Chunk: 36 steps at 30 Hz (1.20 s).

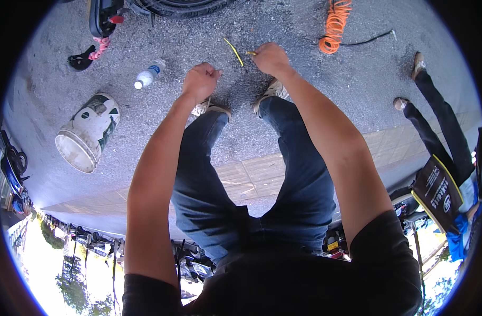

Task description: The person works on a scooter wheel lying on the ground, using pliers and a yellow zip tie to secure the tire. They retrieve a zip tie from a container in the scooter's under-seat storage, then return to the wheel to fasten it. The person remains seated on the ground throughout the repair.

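My right hand (270,58) is closed, and a short yellow-brown piece (251,53) sticks out from between its thumb and fingers. Its full shape is hidden by the fingers. A thin, bright yellow strip (233,51) shows against the asphalt between my two hands, apart from both. My left hand (202,81) is curled with the thumb against the fingers, and nothing shows in it. Both hands are low, just beyond my shoes (271,94). At the top edge is part of a black rubber tyre (185,11).
An orange coiled hose (333,29) with a black end lies right. Left are a plastic bottle (150,74), a dirty white bucket (88,132) and a black part with pink wrapping (101,46). A person's legs (434,104) stand right, beside a dark board (437,193) bearing writing.
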Available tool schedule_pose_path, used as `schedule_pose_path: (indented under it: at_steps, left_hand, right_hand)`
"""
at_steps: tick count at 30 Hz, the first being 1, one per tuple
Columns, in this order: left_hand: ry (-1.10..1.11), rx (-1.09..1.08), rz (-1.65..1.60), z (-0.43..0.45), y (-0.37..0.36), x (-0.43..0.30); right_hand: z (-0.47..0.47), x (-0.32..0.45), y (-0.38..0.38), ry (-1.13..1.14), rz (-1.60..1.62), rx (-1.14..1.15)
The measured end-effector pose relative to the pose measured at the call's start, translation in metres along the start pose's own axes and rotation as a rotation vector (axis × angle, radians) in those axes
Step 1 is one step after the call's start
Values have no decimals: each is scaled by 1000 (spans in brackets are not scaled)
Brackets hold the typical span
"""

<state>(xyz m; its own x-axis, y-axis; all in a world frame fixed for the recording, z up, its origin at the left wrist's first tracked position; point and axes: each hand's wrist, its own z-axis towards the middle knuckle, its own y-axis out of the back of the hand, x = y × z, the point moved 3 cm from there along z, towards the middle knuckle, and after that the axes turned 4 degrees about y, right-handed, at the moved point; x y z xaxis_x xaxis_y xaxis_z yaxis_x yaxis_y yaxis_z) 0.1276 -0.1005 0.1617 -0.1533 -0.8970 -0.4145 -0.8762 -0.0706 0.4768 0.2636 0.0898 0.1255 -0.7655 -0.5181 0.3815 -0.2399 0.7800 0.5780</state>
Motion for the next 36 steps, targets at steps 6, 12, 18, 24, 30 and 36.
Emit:
schedule_pose_path:
  at_steps: [6, 12, 18, 24, 30, 36]
  left_hand:
    - [93, -150, -525, 133, -27, 30]
    - [84, -164, -1381, 222, -32, 27]
    - [-79, -179, -1737, 254, -28, 4]
    - [-70, -134, -1850, 263, -36, 2]
    - [-167, -157, -1871, 272, -42, 5]
    - [-183, -181, -1888, 259, -37, 3]
  right_hand:
    - [148, -9, -52, 53, -110, -170]
    - [211, 6, -71, 76, -323, -167]
    - [195, 46, 8, 107, -704, 342]
    - [186, 86, 88, 195, -329, -249]
    - [224, 125, 68, 215, -172, -354]
    - [248, 138, 53, 165, -135, -409]
